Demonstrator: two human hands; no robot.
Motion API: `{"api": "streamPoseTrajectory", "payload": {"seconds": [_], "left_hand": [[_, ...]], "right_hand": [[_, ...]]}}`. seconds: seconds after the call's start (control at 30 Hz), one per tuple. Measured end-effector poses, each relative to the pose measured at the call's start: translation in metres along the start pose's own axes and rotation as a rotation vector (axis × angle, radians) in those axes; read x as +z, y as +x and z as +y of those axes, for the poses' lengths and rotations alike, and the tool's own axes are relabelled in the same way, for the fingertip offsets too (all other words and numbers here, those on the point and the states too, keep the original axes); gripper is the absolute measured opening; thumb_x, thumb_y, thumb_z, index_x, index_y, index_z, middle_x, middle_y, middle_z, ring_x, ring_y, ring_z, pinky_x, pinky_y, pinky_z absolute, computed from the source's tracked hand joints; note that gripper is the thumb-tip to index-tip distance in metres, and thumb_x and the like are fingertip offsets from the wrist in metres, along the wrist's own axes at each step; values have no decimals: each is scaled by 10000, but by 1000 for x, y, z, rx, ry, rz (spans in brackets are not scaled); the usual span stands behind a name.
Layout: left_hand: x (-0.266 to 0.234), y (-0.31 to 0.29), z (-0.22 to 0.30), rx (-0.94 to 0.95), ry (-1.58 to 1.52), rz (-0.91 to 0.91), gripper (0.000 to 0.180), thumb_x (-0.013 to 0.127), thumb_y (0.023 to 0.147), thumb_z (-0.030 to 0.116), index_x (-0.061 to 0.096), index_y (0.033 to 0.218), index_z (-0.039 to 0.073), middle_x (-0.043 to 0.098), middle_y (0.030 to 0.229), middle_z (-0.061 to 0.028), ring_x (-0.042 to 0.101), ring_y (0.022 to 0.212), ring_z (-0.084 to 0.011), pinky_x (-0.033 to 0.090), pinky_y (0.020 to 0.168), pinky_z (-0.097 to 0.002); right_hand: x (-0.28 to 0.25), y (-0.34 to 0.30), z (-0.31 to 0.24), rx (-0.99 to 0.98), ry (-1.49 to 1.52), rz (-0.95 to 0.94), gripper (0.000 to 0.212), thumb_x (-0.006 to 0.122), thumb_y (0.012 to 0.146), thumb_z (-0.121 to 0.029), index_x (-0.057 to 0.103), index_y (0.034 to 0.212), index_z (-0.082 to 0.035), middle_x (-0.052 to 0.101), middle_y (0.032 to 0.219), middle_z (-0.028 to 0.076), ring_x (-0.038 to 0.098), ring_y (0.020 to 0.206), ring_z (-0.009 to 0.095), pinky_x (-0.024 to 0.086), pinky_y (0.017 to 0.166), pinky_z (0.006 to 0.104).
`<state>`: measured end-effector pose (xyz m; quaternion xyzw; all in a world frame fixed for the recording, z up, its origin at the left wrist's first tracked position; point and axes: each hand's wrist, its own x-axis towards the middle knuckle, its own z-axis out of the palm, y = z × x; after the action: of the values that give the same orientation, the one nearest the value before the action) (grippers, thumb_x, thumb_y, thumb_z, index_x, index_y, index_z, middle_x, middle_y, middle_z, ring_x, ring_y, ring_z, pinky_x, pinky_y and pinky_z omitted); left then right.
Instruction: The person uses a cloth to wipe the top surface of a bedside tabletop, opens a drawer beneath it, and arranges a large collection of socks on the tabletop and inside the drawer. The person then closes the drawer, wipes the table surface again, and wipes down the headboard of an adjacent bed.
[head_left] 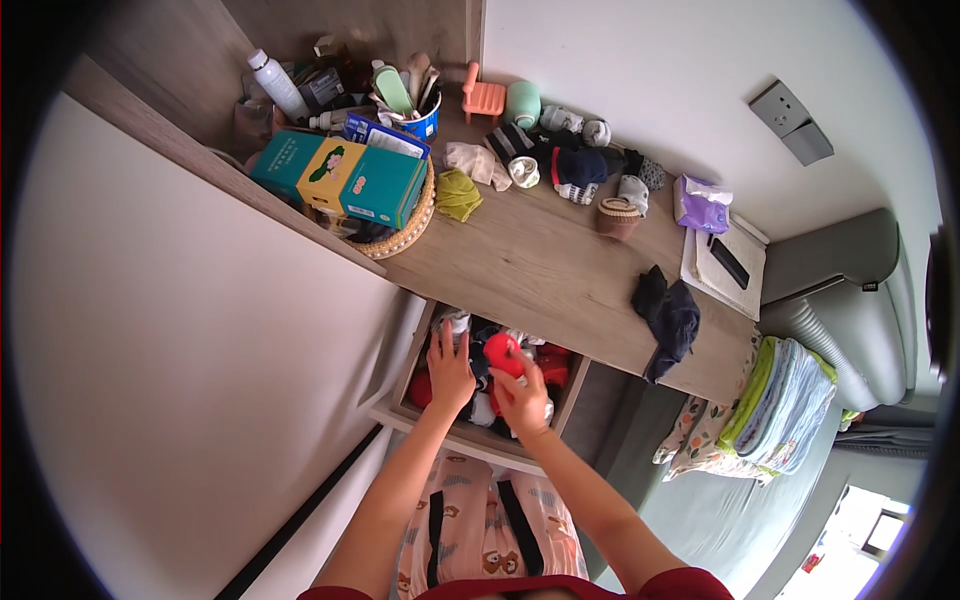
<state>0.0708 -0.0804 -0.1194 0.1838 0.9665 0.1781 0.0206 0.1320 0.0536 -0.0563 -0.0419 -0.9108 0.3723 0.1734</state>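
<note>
Both my hands are in an open drawer (573,398) packed with socks and other small cloth items in red, white and dark colours. Between the fingers of my right hand (522,400) is a bright red rolled sock (503,352), held up over the pile. My left hand (452,375) reaches in at the drawer's left side, its fingers stretched out. Its fingertips are beside a rolled white-grey sock (456,320) in the far left corner; whether they touch it I cannot tell.
Loose and rolled socks (578,165) lie along the back of the wooden desktop (500,255). Dark socks (672,320) rest near its right front edge. A teal box (340,178) sits on a round basket at the left. Folded towels (785,405) are stacked on the bed at right.
</note>
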Motion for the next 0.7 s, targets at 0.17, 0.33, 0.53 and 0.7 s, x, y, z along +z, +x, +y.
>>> {"api": "streamPoseTrajectory", "payload": {"seconds": [0.17, 0.33, 0.53, 0.7], "left_hand": [[0, 16, 10, 47, 126, -107, 595, 614, 663, 68, 469, 1238, 16, 142, 1460, -201, 350, 1226, -369, 360, 932, -476], [-9, 9, -11, 73, -127, -224, 453, 584, 690, 49, 560, 1143, 49, 216, 1448, -157, 478, 1089, -340, 442, 839, -433], [-59, 64, 6, 96, -441, 302, 193, 537, 761, -9, 621, 924, 50, 558, 1090, -123, 563, 935, -311, 470, 792, -391], [-79, 172, 19, 263, -183, 409, 409, 575, 746, 31, 542, 1145, 114, 457, 1248, -144, 479, 1044, -370, 432, 864, -436]], "right_hand": [[40, -20, 30, 112, -269, -124, 328, 640, 683, -87, 657, 1004, -147, 488, 1244, 118, 444, 1152, 327, 404, 928, 447], [40, 11, 37, 2, -358, -220, 269, 619, 681, -151, 659, 945, -115, 529, 1214, 70, 435, 1170, 303, 365, 963, 448], [6, 44, 30, -194, -22, -76, 250, 602, 684, -82, 648, 928, -104, 595, 1071, 56, 549, 962, 272, 470, 789, 385], [3, 140, 48, -155, -147, 38, 456, 556, 701, -50, 535, 1153, -103, 476, 1212, 176, 553, 905, 342, 490, 744, 410]]}}
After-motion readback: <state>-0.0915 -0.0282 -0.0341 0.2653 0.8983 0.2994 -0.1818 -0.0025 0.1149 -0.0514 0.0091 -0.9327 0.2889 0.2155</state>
